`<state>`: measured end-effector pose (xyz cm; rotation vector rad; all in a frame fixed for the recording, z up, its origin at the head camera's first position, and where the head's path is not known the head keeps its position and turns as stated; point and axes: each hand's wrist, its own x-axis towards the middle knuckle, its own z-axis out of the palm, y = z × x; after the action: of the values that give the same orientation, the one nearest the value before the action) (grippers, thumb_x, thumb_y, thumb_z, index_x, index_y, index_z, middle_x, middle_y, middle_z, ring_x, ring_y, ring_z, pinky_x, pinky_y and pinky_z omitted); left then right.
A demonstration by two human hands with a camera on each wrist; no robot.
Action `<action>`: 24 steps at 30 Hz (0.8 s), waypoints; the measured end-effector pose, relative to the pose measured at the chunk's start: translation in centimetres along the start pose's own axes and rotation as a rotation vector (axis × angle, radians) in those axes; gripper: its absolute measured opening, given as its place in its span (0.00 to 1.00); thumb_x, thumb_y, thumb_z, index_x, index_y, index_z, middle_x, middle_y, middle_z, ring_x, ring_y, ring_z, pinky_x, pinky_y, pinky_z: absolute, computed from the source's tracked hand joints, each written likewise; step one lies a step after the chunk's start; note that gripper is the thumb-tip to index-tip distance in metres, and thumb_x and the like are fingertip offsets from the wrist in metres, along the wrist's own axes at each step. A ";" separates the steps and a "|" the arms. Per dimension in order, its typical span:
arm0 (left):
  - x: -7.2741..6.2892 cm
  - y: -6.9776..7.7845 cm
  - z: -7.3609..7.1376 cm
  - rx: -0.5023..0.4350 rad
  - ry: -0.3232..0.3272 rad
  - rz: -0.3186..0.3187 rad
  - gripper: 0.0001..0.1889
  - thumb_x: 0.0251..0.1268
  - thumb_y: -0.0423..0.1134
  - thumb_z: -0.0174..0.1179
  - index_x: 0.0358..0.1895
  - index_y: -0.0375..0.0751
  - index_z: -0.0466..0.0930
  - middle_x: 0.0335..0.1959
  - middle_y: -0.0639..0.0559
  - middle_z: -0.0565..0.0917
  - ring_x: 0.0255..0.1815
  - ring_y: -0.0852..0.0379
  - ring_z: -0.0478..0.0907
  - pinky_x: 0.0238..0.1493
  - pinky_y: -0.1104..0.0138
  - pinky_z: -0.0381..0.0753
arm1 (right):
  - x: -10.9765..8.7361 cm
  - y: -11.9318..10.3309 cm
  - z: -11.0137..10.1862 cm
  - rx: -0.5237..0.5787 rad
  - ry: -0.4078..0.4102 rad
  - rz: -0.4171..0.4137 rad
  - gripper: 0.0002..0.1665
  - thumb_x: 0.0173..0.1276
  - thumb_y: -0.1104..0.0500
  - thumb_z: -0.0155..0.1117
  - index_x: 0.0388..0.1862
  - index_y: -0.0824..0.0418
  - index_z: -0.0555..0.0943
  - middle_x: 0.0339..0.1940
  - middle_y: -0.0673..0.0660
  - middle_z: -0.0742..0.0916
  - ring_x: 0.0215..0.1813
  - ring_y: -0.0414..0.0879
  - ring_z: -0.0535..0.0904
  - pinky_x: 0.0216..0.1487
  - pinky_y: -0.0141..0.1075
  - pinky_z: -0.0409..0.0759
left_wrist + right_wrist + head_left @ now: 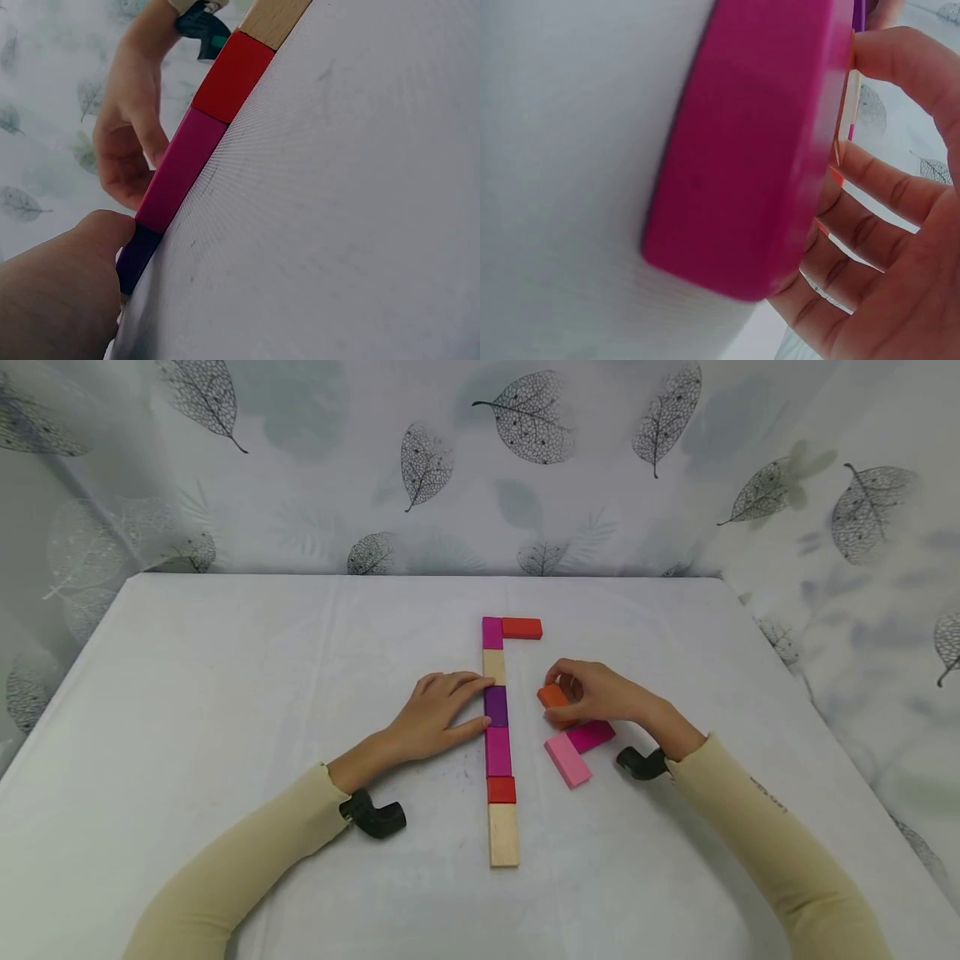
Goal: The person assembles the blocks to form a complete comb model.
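Observation:
A straight column of blocks runs down the middle of the table in the head view. My left hand (435, 714) lies along its left side, fingers fairly straight. Its fingertips touch near the far end of the purple block (496, 707) and its thumb near the close end, by a magenta block (498, 752). My right hand (603, 693), right of the column, pinches an orange block (553, 696) between thumb and fingers. Just below that hand lie a second magenta block (592, 736) and a pink block (567, 760), touching. In the right wrist view this magenta block (735, 157) hides much of the orange one.
The column also has a red block (502, 790), a plain wood block (504, 835) at the near end, another wood block (493, 667), and a magenta block (492, 632) at the far end. A red-orange block (522, 628) juts right from there. A white cloth covers the table (225, 693).

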<state>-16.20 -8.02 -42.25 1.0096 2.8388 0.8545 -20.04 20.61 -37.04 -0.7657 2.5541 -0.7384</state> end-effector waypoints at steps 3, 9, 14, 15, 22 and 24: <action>0.0 0.0 -0.1 -0.001 -0.003 -0.002 0.31 0.70 0.54 0.54 0.73 0.50 0.63 0.69 0.47 0.68 0.70 0.49 0.62 0.72 0.48 0.50 | 0.1 0.0 0.0 -0.017 0.000 -0.016 0.25 0.58 0.58 0.72 0.53 0.63 0.75 0.39 0.57 0.80 0.40 0.49 0.75 0.38 0.37 0.77; -0.1 0.1 -0.2 0.001 -0.004 -0.003 0.31 0.70 0.54 0.54 0.74 0.50 0.63 0.69 0.47 0.68 0.70 0.49 0.62 0.72 0.48 0.50 | 0.2 -0.2 -0.2 -0.034 -0.007 -0.055 0.27 0.58 0.62 0.72 0.56 0.64 0.77 0.42 0.58 0.79 0.43 0.50 0.75 0.41 0.37 0.78; -0.1 0.1 -0.1 0.002 -0.003 0.000 0.31 0.70 0.54 0.54 0.73 0.50 0.63 0.69 0.47 0.68 0.70 0.49 0.62 0.72 0.48 0.50 | 0.4 -0.7 -0.4 -0.062 -0.016 -0.066 0.27 0.56 0.64 0.72 0.56 0.63 0.78 0.42 0.58 0.80 0.45 0.51 0.75 0.42 0.38 0.79; -0.1 0.1 -0.1 0.004 -0.003 0.001 0.31 0.70 0.54 0.54 0.74 0.50 0.63 0.69 0.47 0.68 0.70 0.49 0.62 0.72 0.48 0.50 | 0.5 -0.8 -0.5 -0.068 -0.018 -0.069 0.27 0.56 0.65 0.72 0.56 0.64 0.78 0.42 0.58 0.80 0.45 0.51 0.75 0.42 0.38 0.79; -0.1 0.1 0.0 0.008 0.007 0.011 0.31 0.70 0.53 0.54 0.73 0.49 0.64 0.69 0.47 0.68 0.70 0.49 0.63 0.71 0.47 0.51 | 1.1 -1.2 -0.8 -0.093 -0.021 -0.084 0.26 0.58 0.65 0.70 0.57 0.63 0.79 0.43 0.58 0.80 0.44 0.51 0.75 0.42 0.39 0.79; -0.1 0.1 -0.1 0.006 0.003 0.005 0.31 0.70 0.53 0.55 0.73 0.49 0.64 0.69 0.47 0.68 0.70 0.49 0.62 0.71 0.47 0.51 | 1.4 -1.2 -0.9 -0.093 -0.016 -0.095 0.25 0.59 0.65 0.69 0.57 0.62 0.79 0.43 0.58 0.80 0.43 0.51 0.75 0.42 0.39 0.79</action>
<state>-16.13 -8.06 -42.13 1.0179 2.8448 0.8488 -21.07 19.29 -35.88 -0.9246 2.5675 -0.6437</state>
